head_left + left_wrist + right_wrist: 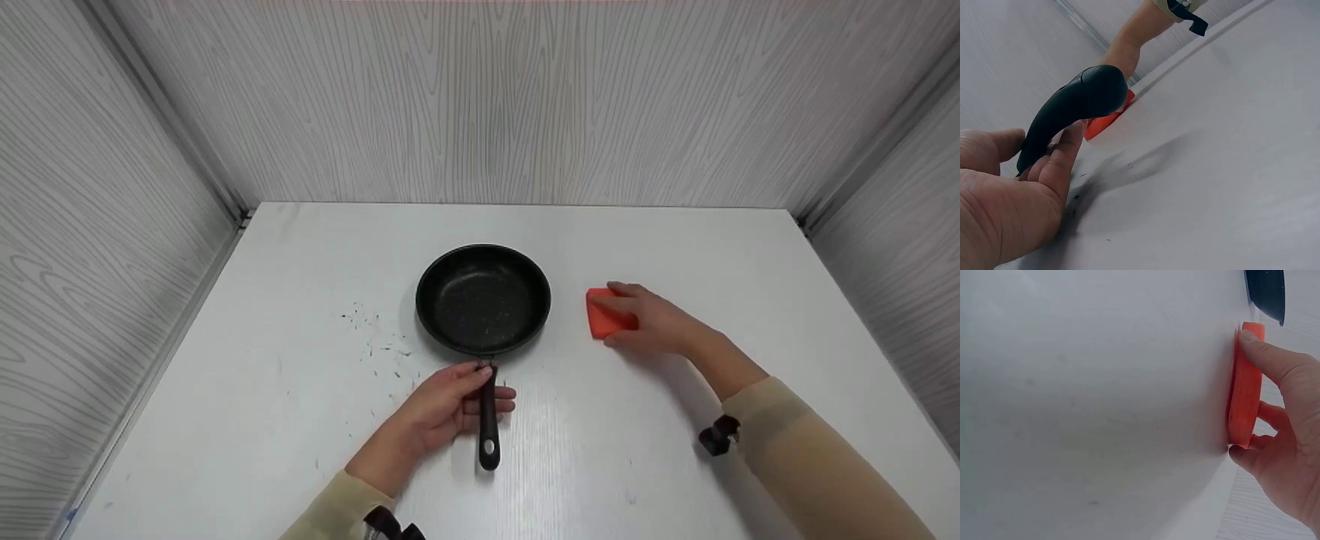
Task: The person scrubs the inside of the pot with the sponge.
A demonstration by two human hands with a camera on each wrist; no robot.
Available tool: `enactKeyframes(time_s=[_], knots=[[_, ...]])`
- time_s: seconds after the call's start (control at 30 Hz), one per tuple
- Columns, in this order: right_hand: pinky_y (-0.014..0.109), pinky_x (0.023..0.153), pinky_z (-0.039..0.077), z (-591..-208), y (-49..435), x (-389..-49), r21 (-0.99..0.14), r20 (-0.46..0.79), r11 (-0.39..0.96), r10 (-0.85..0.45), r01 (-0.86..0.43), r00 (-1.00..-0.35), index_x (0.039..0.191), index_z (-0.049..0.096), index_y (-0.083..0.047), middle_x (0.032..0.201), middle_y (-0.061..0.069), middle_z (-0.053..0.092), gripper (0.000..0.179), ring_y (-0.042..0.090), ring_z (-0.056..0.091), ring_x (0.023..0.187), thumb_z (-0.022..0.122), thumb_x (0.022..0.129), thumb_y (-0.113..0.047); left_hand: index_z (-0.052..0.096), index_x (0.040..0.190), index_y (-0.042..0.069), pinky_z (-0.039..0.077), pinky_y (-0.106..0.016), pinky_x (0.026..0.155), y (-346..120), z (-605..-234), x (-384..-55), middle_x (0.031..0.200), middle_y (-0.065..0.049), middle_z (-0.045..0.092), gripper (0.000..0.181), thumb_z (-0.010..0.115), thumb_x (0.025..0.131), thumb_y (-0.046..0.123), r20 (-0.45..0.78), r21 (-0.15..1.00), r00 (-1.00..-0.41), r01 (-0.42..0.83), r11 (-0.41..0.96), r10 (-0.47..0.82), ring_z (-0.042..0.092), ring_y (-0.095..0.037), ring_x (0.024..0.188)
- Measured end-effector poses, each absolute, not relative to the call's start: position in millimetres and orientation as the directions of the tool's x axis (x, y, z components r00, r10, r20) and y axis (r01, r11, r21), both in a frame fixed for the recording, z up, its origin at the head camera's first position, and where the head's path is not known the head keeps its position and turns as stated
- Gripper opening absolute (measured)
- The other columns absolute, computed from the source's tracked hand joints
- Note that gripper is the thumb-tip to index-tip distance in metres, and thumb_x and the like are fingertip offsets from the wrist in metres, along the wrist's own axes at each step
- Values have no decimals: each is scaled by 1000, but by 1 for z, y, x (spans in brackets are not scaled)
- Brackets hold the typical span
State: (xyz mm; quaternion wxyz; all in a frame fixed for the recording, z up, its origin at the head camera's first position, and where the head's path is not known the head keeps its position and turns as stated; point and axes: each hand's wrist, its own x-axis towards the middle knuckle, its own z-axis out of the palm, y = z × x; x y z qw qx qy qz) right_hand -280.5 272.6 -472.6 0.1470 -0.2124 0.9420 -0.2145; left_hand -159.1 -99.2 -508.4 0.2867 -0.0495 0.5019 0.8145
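Observation:
A black frying pan (484,300) sits in the middle of the white table, its handle (488,427) pointing toward me. My left hand (442,409) holds that handle close to the pan, thumb on top and fingers underneath. In the left wrist view the handle (1078,95) rises, curved, out of the hand's grip. To the right of the pan, my right hand (660,322) grips a red sponge (600,322) by its edges. The right wrist view has the sponge (1247,388) lying flat against the tabletop, thumb at one end and fingers around the other.
Small dark specks (386,348) are scattered on the table (300,247) left of the pan. Pale wood-grain panels (480,105) enclose the table at the back and both sides. The pan's rim (1268,295) shows beyond the sponge in the right wrist view.

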Motion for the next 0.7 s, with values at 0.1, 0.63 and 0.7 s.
enactKeyframes(time_s=[0.1,0.63,0.7], knots=[[59,110,48,-473,273,-281,-460,-193,824,-456,-330,-869,164,43,-29,170,13,29,73,42,35,148,77,99,-33,52,145,-5,61,-49,95,-98,-510,-160,115,-27,74,46,64,108,19,-359,783,-832,-515,-348,423,78,-33,101],[62,113,44,-474,275,-283,-452,-208,827,-461,-333,-863,165,41,-25,171,14,26,70,44,33,150,71,101,-27,49,148,-7,59,-49,100,-101,-512,-167,114,-28,74,47,62,108,14,-331,752,-789,-552,-361,518,78,-31,102],[61,113,45,-474,275,-283,-454,-210,828,-459,-330,-864,165,41,-25,171,14,26,70,44,33,149,72,101,-28,50,147,-8,59,-48,100,-101,-513,-168,113,-27,75,45,61,109,13,-325,754,-792,-547,-364,518,78,-31,100]])
